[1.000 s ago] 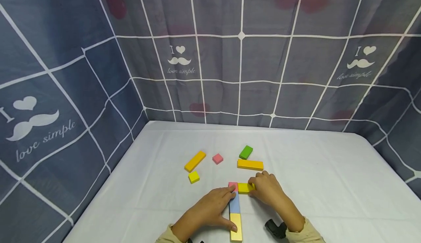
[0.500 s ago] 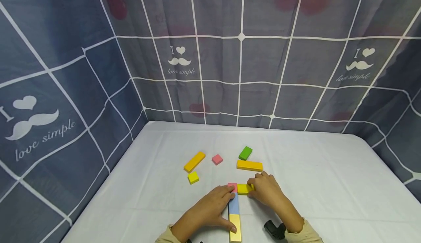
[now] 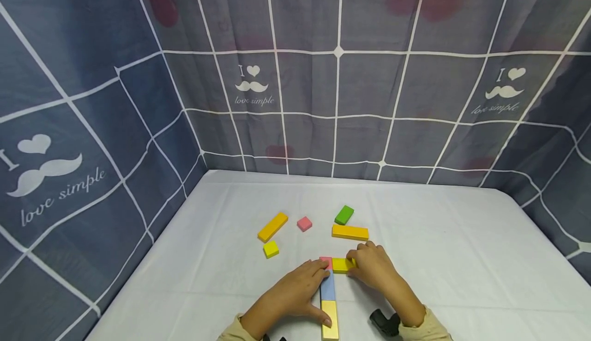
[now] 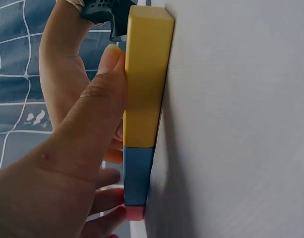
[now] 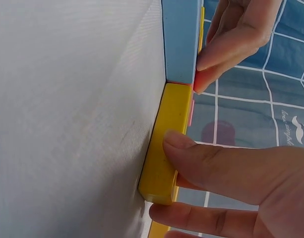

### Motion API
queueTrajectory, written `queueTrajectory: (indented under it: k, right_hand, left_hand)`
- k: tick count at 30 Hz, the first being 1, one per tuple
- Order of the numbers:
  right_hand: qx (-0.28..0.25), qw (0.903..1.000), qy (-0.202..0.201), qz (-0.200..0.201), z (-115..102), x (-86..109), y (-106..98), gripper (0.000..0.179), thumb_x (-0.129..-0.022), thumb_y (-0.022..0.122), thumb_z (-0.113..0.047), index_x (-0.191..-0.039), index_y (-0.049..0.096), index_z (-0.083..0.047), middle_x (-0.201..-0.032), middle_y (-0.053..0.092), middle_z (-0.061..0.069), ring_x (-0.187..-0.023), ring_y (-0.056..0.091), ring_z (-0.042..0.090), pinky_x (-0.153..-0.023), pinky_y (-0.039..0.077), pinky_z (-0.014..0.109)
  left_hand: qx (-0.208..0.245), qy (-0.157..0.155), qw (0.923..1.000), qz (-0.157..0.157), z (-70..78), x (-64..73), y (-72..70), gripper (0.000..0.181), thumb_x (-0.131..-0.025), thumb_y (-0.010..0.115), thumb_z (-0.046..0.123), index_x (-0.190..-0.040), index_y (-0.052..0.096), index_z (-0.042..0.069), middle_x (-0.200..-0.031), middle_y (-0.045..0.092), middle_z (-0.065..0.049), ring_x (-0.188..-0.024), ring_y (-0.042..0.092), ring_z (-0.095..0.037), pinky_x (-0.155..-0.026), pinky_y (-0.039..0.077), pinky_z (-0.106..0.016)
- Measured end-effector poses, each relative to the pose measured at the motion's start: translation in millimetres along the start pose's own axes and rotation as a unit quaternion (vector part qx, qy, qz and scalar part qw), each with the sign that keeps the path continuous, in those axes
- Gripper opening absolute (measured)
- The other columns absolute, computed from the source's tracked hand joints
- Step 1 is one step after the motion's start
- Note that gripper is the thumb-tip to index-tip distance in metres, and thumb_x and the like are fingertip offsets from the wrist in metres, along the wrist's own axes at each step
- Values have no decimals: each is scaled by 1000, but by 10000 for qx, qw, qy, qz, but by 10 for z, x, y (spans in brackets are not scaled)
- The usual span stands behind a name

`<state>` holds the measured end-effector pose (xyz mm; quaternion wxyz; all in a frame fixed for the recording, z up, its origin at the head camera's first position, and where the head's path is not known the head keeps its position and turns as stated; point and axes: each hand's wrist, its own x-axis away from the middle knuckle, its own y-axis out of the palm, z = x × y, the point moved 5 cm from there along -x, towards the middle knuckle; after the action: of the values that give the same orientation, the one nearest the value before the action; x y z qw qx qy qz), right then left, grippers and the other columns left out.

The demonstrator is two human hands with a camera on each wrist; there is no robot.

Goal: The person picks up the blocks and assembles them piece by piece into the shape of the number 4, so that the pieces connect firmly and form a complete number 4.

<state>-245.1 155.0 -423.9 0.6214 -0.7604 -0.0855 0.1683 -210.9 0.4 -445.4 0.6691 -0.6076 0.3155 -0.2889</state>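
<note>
Three blocks lie end to end in a line: a pale yellow block [image 3: 332, 310], a blue block [image 3: 328, 289] and a small pink block [image 4: 135, 213] at the far end. My left hand [image 3: 297, 292] lies along their left side, thumb on the pale yellow block and fingertips over the pink and blue ones. From the pink end a bright yellow block [image 3: 340, 265] extends rightward, forming a corner. My right hand [image 3: 373, 265] pinches its outer end, the thumb on the near side in the right wrist view; the far-side fingers are partly hidden.
Beyond the hands lie a slanted orange-yellow block [image 3: 273, 227], a yellow cube [image 3: 271, 249], a pink cube [image 3: 304, 223], a green block [image 3: 344, 215] and another orange-yellow block [image 3: 350, 232]. A white cloth [image 3: 461, 238] covers the table; a grey checked curtain [image 3: 304, 89] surrounds it.
</note>
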Motion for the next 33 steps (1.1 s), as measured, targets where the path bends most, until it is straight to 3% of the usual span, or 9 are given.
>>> queueTrajectory:
  k: [13,20,33]
  right_hand:
    - [-268,9993,165,-195,24,8,37,21,-64,85,-19,-78,72,-10,-72,58,0,-70,45,17,-65,38,35]
    - [-248,9995,137,-153,34,-8,31,21,-63,85,-19,-74,69,-10,-69,58,-1,-69,44,18,-65,39,38]
    - [-194,9993,190,-237,29,-11,30,21,-64,85,-21,-75,70,-10,-68,54,-3,-70,42,17,-65,38,35]
  left_hand:
    - [134,-31,9998,-151,-36,13,92,88,-70,56,76,-134,51,17,-150,38,2,-136,39,-14,-109,38,-32]
    - [233,4,9996,-165,-81,-21,112,87,-69,57,78,-134,51,19,-142,48,9,-134,41,-15,-107,39,-31]
    - [467,-244,9975,-471,-65,-25,90,89,-69,57,78,-136,48,21,-143,46,11,-137,38,-17,-106,42,-33]
